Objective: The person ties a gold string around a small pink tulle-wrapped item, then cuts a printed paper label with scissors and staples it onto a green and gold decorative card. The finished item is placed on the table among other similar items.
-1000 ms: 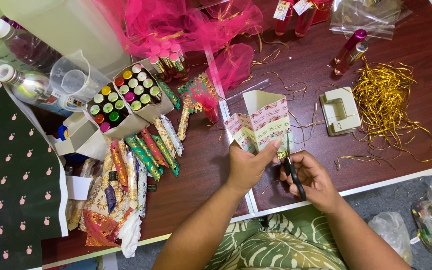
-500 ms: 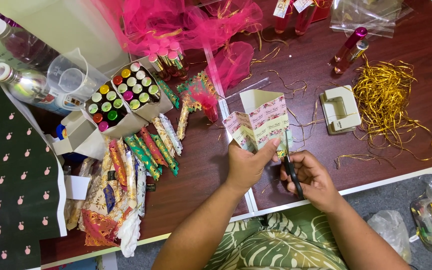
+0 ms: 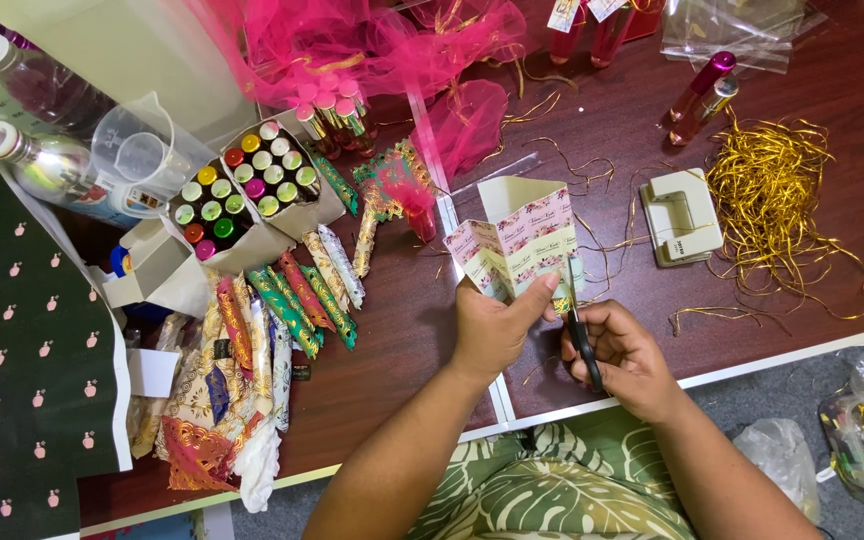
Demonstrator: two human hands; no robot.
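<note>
Barely anything has shifted: the left hand (image 3: 492, 330) keeps its closed grip on the floral paper strip (image 3: 522, 245) above the surface (image 3: 392, 350), while the right hand (image 3: 627, 360) stays closed around black scissors (image 3: 582, 335), blades at the strip's edge, so cutting looks underway.

gold ribbon tangle (image 3: 770, 190), hole punch (image 3: 683, 215), pink tulle (image 3: 352, 45)

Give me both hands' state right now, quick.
Left hand: closed, holding the floral sheet.
Right hand: closed on the scissors, blades at the sheet's right edge.
</note>
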